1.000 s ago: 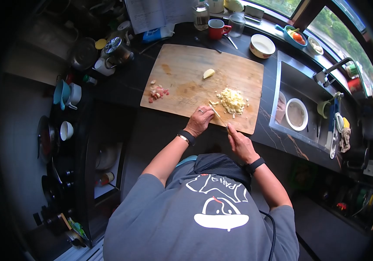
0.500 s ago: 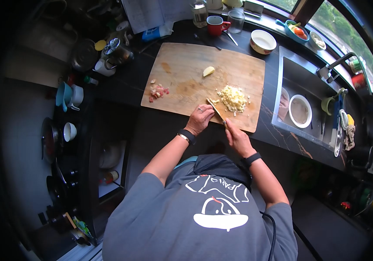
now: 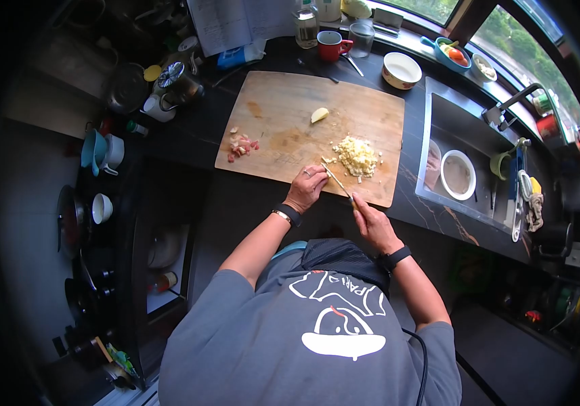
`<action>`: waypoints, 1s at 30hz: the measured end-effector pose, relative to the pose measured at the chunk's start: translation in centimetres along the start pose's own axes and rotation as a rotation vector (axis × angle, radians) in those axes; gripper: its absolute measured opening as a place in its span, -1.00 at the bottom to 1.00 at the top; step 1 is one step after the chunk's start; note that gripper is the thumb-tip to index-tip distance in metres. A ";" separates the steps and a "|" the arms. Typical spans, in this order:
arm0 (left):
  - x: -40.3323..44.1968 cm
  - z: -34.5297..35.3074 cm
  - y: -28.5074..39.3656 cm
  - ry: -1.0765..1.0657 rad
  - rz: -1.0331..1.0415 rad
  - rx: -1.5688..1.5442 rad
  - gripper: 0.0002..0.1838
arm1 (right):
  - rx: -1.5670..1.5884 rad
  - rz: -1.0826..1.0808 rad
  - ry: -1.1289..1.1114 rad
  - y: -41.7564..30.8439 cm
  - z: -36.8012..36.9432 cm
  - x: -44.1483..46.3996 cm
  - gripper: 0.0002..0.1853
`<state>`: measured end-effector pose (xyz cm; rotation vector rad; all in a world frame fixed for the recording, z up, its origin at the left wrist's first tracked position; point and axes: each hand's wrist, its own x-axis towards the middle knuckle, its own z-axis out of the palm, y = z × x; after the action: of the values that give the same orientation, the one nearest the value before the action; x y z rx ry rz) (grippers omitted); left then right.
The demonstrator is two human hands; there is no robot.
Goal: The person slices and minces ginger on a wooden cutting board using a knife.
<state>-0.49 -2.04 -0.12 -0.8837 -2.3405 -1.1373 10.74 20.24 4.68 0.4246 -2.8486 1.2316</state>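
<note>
My right hand point(image 3: 373, 223) is closed around the handle of a knife point(image 3: 338, 183). Its narrow blade points up and left over the front edge of a wooden cutting board point(image 3: 290, 89). Beside the blade, my left hand point(image 3: 308, 188) has its fingers bunched together at the board's edge; whatever they pinch is hidden. Just right of the blade lies a heap of finely diced pale yellow food point(image 3: 357, 157). A pale yellow wedge point(image 3: 319, 115) rests alone farther up the board. Small pink and whitish pieces point(image 3: 241, 146) sit at the board's left side.
A sink point(image 3: 427, 135) holding a white bowl point(image 3: 458, 174) is right of the board. Behind the board stand a red mug point(image 3: 331, 46), a glass jar point(image 3: 361, 39) and a patterned white bowl point(image 3: 401, 71). A lidded metal container point(image 3: 180, 80) is at left.
The view has shifted slightly, moving the board a little left in frame. The knife's blade shows thinner and at a changed angle beside my left fingers. Both hands stay close to their earlier places.
</note>
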 end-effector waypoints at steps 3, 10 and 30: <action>0.0 0.1 0.0 0.002 -0.006 -0.008 -0.84 | 0.010 0.069 -0.061 0.0 0.1 0.2 -0.46; 0.0 -0.1 -0.1 -0.004 -0.008 -0.029 -0.82 | -0.107 0.044 -0.043 1.2 2.7 1.4 -0.41; -0.1 -0.8 -0.6 -0.021 0.057 -0.100 -0.82 | 0.090 0.125 0.087 -0.4 0.2 -0.8 -0.51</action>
<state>-0.76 -3.00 -0.06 -0.9952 -2.2769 -1.2360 11.66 20.04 4.71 0.1916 -2.7924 1.3672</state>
